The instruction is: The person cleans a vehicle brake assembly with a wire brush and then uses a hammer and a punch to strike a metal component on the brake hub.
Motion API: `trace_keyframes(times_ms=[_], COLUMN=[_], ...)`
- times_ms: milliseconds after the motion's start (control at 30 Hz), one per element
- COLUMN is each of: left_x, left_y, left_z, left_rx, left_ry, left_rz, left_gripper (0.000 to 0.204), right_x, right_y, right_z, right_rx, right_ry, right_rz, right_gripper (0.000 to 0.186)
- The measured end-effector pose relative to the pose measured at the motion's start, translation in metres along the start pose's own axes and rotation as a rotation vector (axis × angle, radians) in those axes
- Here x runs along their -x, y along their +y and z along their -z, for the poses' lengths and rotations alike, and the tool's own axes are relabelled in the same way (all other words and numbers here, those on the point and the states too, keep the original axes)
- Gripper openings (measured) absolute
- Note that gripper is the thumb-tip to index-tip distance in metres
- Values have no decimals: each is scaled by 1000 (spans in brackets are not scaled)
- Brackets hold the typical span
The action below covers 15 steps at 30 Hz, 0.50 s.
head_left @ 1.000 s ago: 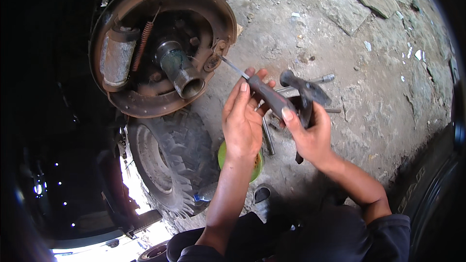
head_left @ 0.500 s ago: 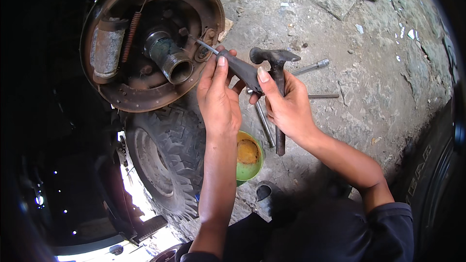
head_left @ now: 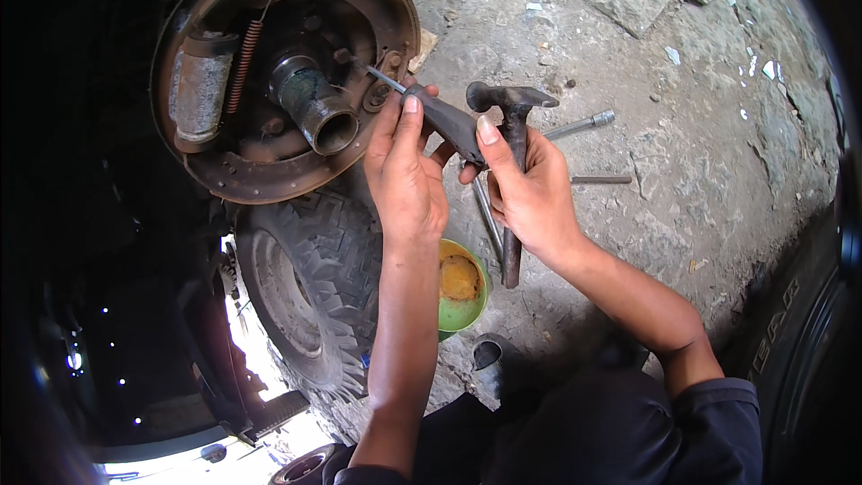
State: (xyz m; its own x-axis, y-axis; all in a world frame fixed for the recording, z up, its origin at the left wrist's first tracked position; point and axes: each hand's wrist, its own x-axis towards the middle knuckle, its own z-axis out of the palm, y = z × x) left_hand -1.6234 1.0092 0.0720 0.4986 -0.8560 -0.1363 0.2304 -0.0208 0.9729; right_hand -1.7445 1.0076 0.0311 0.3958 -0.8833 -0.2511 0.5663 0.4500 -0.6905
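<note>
My left hand (head_left: 409,175) is closed round the dark handle of a screwdriver (head_left: 452,128). Its thin metal shaft slants up and left over the right side of a rusty drum brake assembly (head_left: 220,181), with its tip near a small bolt. In my right hand (head_left: 541,198) is a hammer (head_left: 513,101), head up and handle hanging down past the palm. The right thumb lies beside the butt of the screwdriver handle; whether it touches is hard to tell. A hollow axle tube (head_left: 316,110) juts from the brake's middle, with a coil spring (head_left: 244,67) to its left.
Below the brake lies a knobbly tyre (head_left: 337,260). A green bowl (head_left: 467,316) with brownish contents sits by my left forearm, a dark metal cup (head_left: 488,357) nearer me. A socket wrench (head_left: 588,123) and metal bars (head_left: 602,180) rest on the rough ground; another tyre (head_left: 790,305) stands right.
The whole view has shifted slightly. The hammer has tilted a little in my right hand, its handle's lower end moving left. Both grips stay the same.
</note>
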Motion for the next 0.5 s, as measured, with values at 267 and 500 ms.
trace_keyframes(times_ms=[267, 500], left_x=[2, 2], left_y=[-1, -1], left_z=[-2, 0], left_rx=[-31, -8], left_ry=[4, 0], left_rz=[-25, -19], left_gripper=[41, 38], right_x=[1, -1], right_y=[0, 5], right_z=[-2, -4], right_rx=[-11, 27], right_ry=[-8, 3], right_rz=[36, 88], right_gripper=[39, 44])
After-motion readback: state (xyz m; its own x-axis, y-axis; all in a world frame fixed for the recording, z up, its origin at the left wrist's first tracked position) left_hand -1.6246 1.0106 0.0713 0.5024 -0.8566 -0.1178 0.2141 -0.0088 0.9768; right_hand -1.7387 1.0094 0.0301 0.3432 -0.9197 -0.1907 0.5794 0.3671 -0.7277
